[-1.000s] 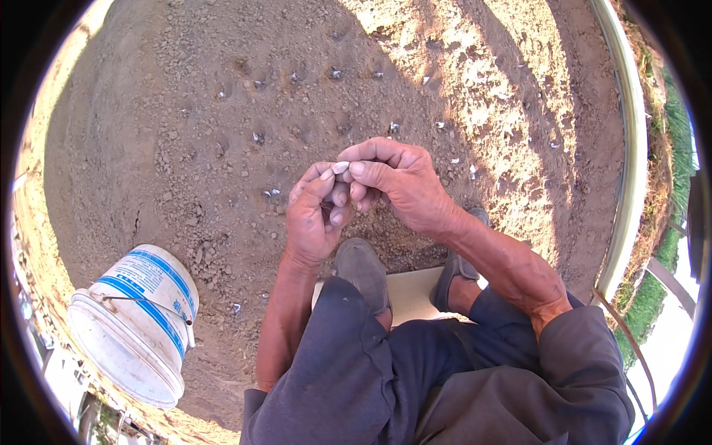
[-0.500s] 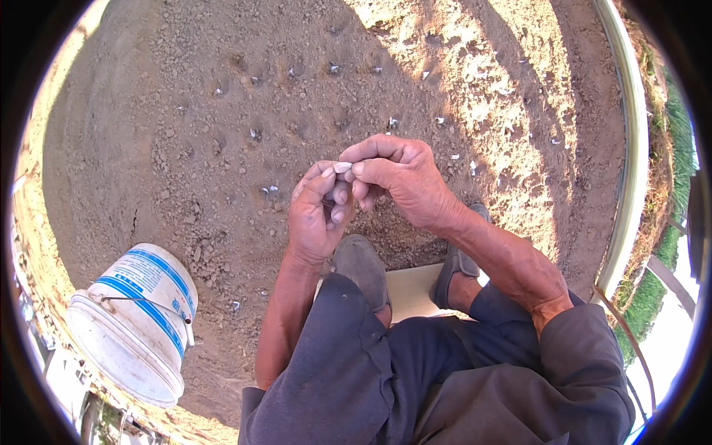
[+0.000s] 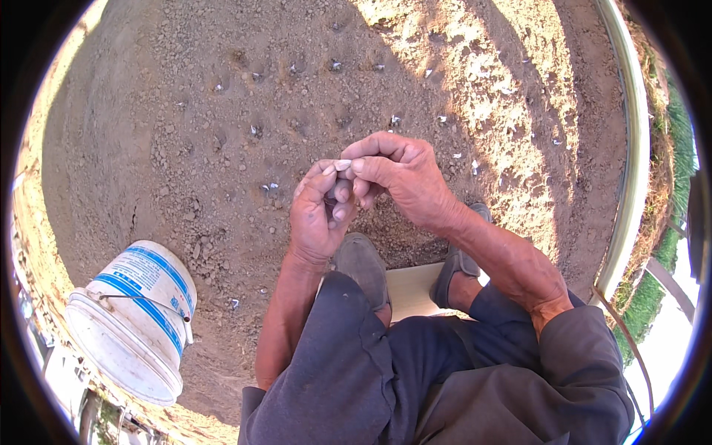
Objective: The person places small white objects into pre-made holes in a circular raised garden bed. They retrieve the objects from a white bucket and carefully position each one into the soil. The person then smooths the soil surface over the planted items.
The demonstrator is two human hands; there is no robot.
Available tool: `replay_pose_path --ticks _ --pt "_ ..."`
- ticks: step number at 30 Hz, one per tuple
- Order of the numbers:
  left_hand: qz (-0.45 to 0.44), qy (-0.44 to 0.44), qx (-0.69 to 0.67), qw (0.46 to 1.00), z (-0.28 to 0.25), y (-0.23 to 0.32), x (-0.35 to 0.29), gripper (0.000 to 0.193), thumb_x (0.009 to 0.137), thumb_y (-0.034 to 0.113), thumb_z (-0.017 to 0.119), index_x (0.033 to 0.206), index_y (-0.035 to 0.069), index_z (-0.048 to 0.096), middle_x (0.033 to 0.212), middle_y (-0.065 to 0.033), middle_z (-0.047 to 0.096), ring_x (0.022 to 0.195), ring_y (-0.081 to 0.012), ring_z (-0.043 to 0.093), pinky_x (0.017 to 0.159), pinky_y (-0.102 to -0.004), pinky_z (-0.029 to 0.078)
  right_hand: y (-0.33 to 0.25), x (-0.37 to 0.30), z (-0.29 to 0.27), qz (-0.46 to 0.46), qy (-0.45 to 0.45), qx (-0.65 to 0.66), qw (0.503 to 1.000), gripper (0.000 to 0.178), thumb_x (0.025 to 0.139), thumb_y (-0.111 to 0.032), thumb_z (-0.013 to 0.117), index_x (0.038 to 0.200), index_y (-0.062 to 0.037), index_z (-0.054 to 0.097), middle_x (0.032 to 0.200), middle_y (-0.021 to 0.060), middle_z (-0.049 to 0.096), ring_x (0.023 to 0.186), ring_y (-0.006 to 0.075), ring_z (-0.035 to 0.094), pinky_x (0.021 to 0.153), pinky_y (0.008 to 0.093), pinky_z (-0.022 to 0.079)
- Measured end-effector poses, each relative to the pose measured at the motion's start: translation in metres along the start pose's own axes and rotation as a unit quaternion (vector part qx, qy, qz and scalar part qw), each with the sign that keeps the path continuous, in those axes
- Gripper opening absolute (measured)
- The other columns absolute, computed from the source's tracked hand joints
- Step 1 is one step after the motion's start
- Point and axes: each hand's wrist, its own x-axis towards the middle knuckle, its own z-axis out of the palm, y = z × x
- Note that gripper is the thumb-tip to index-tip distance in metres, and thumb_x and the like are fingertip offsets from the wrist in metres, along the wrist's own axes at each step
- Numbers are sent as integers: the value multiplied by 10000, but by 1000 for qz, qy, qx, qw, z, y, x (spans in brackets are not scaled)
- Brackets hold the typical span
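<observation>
Honestly not much has changed from a second ago: same two-handed pinch, just with the small pale piece (image 3: 343, 165) at a slightly different tilt. It's a bit above the middle of the frame, held off the ground. The left hand (image 3: 317, 215) has it gripped between thumb and fingertips, with the other fingers curled in. The right hand (image 3: 415, 182) has thumb and index finger closed on the other end.

Only container that's easy to make out is the white bucket (image 3: 159, 271) at lower left, with blue bands and a wire handle (image 3: 130, 297) across its side. Can't tell if its pale round end is a lid, or what's inside.

Ground is crumbly brown soil (image 3: 200, 148) with little dimples and white bits (image 3: 272, 185) scattered around, mostly shaded, with bright sun in the upper right. There's a pale board (image 3: 411, 289) by the person's shoes (image 3: 361, 268), plus a pale curved rail (image 3: 634, 163) and green grass (image 3: 678, 133) along the right edge.
</observation>
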Motion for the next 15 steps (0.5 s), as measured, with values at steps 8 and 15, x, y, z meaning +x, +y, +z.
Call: replay_pose_path --ticks 8,15 --pt "16 33 36 999 6 2 -2 184 985 196 510 953 29 580 694 12 533 485 -43 404 521 -208 404 0 -2 -1 -8 0 2 1000 229 925 -51 546 1096 83 619 832 96 671 727 116 661 623 244 579" --pt "11 24 10 1000 5 2 -2 195 968 188 506 994 11 584 689 -15 557 471 -57 425 395 -182 320 -3 -4 3 -12 0 8 1000 236 927 -64 553 1103 79 618 820 90 665 731 116 660 623 243 574"
